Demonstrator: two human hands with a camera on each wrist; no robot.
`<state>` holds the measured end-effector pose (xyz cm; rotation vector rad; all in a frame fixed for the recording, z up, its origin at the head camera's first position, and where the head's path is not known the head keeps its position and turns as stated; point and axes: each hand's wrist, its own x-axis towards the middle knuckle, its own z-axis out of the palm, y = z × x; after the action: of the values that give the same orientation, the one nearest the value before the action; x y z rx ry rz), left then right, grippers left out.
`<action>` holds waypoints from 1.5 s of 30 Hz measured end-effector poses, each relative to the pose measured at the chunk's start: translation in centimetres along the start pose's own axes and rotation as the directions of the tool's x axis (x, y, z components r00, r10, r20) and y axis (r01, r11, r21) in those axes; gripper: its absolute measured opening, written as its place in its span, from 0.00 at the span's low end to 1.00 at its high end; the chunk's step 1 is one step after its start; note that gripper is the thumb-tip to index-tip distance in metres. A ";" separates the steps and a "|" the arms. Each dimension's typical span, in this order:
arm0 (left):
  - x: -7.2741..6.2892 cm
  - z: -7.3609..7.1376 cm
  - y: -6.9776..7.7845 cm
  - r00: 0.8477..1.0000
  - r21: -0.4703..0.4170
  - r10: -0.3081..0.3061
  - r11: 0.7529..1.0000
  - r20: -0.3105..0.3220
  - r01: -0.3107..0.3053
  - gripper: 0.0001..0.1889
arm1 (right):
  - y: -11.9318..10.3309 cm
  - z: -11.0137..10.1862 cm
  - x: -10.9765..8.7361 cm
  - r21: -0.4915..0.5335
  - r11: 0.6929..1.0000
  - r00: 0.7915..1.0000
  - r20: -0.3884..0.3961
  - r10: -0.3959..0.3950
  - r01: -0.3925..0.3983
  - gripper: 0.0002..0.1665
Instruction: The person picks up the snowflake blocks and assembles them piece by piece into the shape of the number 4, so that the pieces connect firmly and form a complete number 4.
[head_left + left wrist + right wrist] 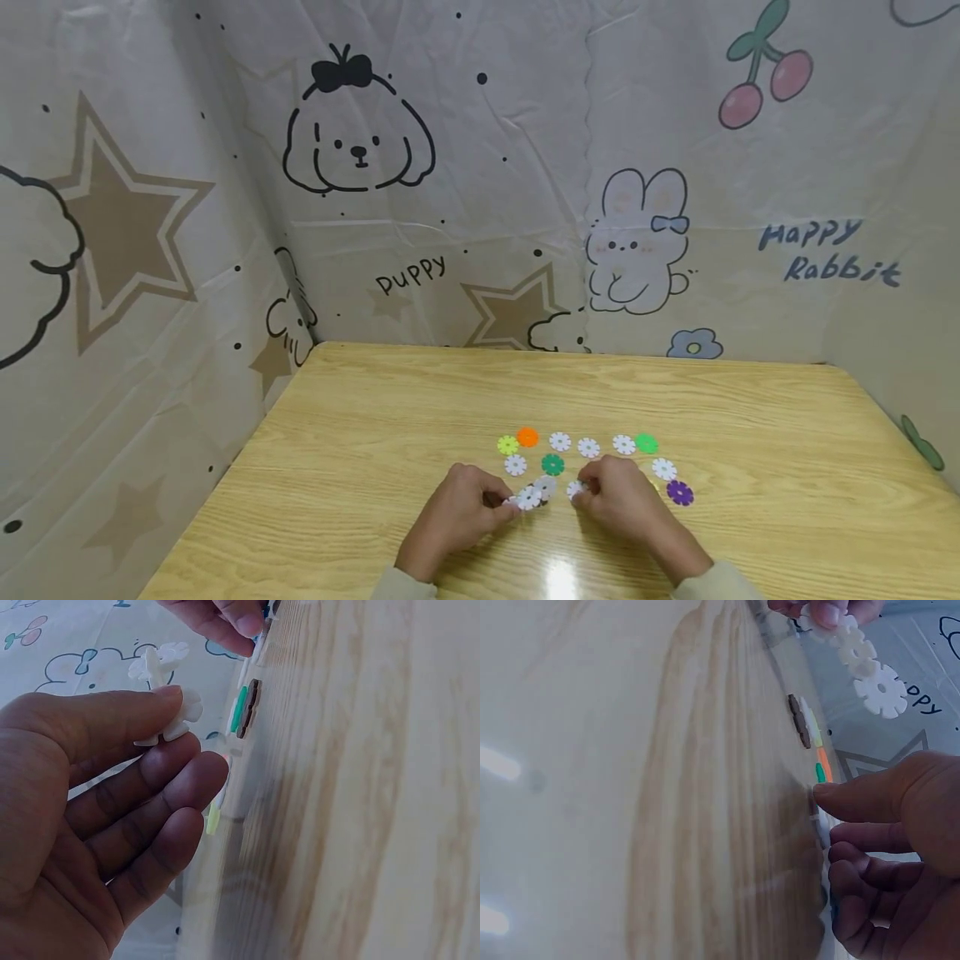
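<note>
My left hand (467, 510) pinches a short chain of white snowflake discs (529, 498) between thumb and forefinger. Slotted together at angles, the white pieces (880, 690) stick out past the fingertips, above the table. My right hand (617, 497) has its thumb and forefinger at a single white snowflake disc (575, 490), which it seems to pinch by the edge, low over the tabletop. Fingers partly cover that disc in the right wrist view. Just behind the hands lies a dark green disc (552, 464). A brown disc (250, 709) is mostly hidden behind the chain in the head view.
Loose discs lie in an arc on the wooden table (360, 442): yellow-green (507, 445), orange (527, 437), bright green (647, 443), purple (680, 492) and several white ones. A yellow disc is partly covered by the right hand. Printed curtain (510, 208) surrounds the table's back and sides.
</note>
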<state>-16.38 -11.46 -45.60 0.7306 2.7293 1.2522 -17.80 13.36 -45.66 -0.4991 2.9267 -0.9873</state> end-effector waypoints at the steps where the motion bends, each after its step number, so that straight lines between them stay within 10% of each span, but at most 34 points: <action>1: 0.0 0.0 0.0 1.000 -0.002 0.001 1.000 -0.001 -0.001 0.03 | 0.0 0.1 0.0 -0.009 1.000 1.000 -0.002 -0.002 0.002 0.07; 17: -0.1 0.2 0.1 1.000 -0.024 -0.018 1.000 -0.005 0.018 0.03 | 0.0 0.1 -0.1 0.020 0.996 0.997 -0.005 0.083 -0.083 0.14; 45: 0.0 0.8 0.5 1.000 0.045 -0.005 0.999 -0.018 0.006 0.03 | 0.3 -1.7 -0.5 0.232 0.973 1.000 0.005 0.013 -0.014 0.04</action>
<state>-16.03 -10.60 -45.78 0.7193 2.7803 1.2061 -17.64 14.71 -44.54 -0.4681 2.7559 -1.3032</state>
